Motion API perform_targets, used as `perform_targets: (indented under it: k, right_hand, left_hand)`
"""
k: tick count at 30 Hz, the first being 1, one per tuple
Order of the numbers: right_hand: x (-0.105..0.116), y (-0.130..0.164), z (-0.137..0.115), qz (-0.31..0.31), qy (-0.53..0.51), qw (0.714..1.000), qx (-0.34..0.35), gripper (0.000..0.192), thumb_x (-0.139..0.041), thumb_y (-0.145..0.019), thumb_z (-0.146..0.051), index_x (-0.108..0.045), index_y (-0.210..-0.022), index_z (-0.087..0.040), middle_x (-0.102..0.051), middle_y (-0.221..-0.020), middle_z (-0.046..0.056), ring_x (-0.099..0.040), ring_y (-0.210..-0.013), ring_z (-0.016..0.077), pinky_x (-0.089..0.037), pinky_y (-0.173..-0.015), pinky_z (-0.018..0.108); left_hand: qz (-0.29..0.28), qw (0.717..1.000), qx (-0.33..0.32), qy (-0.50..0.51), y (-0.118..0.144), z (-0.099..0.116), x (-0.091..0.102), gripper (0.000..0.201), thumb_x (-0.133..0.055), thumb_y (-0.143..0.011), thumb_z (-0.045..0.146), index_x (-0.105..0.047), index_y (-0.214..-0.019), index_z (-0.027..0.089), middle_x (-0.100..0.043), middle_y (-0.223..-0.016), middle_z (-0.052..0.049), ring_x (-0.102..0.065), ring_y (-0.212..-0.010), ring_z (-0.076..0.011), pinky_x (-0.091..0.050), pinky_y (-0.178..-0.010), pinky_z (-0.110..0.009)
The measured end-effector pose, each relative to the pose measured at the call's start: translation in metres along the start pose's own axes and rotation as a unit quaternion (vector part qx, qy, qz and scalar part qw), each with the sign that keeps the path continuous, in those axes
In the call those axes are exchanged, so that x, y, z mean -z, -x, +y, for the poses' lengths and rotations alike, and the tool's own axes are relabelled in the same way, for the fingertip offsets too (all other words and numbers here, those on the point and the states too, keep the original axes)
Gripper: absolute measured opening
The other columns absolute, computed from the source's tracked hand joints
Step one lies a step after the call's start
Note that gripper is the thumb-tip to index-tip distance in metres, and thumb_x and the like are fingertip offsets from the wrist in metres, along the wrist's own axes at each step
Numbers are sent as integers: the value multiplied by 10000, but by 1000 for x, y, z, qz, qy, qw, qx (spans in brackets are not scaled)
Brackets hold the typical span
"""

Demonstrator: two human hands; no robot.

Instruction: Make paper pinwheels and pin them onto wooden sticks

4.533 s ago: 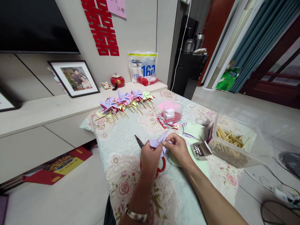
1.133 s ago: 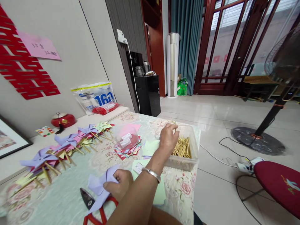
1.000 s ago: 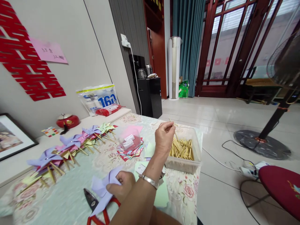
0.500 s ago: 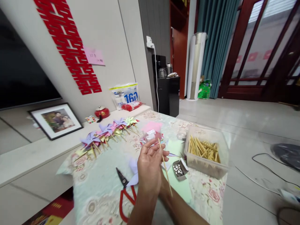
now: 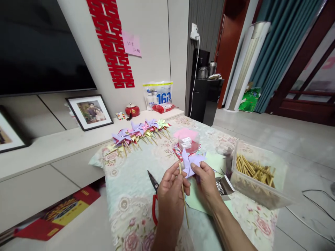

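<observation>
My left hand [image 5: 171, 191] pinches a thin wooden stick [image 5: 185, 209], held nearly upright over the floral tablecloth [image 5: 131, 170]. My right hand [image 5: 208, 181] holds a folded purple paper pinwheel [image 5: 191, 162] just right of the stick's top end. The stick tip is close to the pinwheel's left edge; I cannot tell whether they touch. Red-handled scissors [image 5: 154, 195] lie on the cloth just left of my left hand.
A clear plastic box of wooden sticks [image 5: 261, 197] stands at the right, with a small open box of pins [image 5: 222, 186] beside it. Farther back are green paper sheets [image 5: 217, 161], a small clear tub [image 5: 188, 141] on coloured papers, and a row of finished pinwheels [image 5: 138, 130].
My left hand took a stick from the plastic box and brought it back over the table. My right hand raised the purple pinwheel up beside the stick. The view swung left.
</observation>
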State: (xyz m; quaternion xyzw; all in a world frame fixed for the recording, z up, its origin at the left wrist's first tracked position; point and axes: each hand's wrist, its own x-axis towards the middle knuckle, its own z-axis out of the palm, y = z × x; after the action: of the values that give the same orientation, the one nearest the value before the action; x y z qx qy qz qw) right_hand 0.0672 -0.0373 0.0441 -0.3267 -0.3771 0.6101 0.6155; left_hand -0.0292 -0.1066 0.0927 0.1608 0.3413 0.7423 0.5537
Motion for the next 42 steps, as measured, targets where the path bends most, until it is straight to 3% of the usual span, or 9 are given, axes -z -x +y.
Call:
perform_targets:
  k: [3,8,13,24,31,37,42]
  right_hand:
    - [-6,1,-11,40,-67,997,-29,251,-895,-644,-273,-674,-713,-175,-644,-640,-48,-524,-574,95,-437,-558,192]
    - [-12,3,-27,44,-168,982,-70,293,-928,-525,-159,-706,-714,-170,-670,-639,-53,-565,-550,78,-502,-540,164]
    - [-11,5,-29,0,-197,976,-95,281,-912,-533,-155,-716,-734,-158,-667,-616,-41,-547,-490,77,-493,-463,165]
    - [-7,5,-24,-40,-202,972,-115,245,-865,-585,-164,-700,-765,-155,-608,-607,-33,-519,-513,92,-470,-491,194]
    - [-12,11,-35,-132,-202,961,-138,221,-834,-594,-244,-622,-596,-179,-471,-549,-41,-395,-494,98,-383,-484,235]
    - [-12,15,-33,-140,-179,962,-152,248,-861,-563,-283,-638,-600,-182,-491,-543,-48,-406,-506,99,-495,-690,312]
    - [-11,17,-30,-172,-143,962,-158,248,-867,-560,-320,-664,-606,-185,-536,-530,-23,-438,-504,127,-473,-651,311]
  left_hand:
    - [6,1000,12,0,-2,-1,7,488,-866,-623,255,-711,-1076,159,-675,-779,-30,-567,-551,-82,-399,-475,-192]
    - [2,1000,3,-13,-5,-1,15,457,-842,-665,295,-691,-1071,148,-673,-751,-29,-534,-518,-74,-338,-445,-181]
    - [10,1000,0,-19,-7,0,14,384,-845,-663,304,-683,-976,150,-668,-721,-14,-513,-493,-64,-340,-447,-180]
    - [5,999,18,-49,-7,1,15,288,-812,-718,342,-626,-808,141,-586,-627,34,-414,-433,-28,-246,-404,-162]
    - [4,998,19,60,-17,-2,23,396,-866,-592,183,-687,-943,140,-662,-811,-21,-570,-605,-73,-409,-528,-182]
    - [0,995,17,96,-20,-2,25,436,-867,-561,111,-725,-972,147,-688,-896,-50,-620,-725,-104,-480,-647,-214]
    - [-1,995,3,104,-18,1,22,453,-889,-540,119,-738,-966,149,-705,-897,-55,-636,-730,-122,-498,-639,-232]
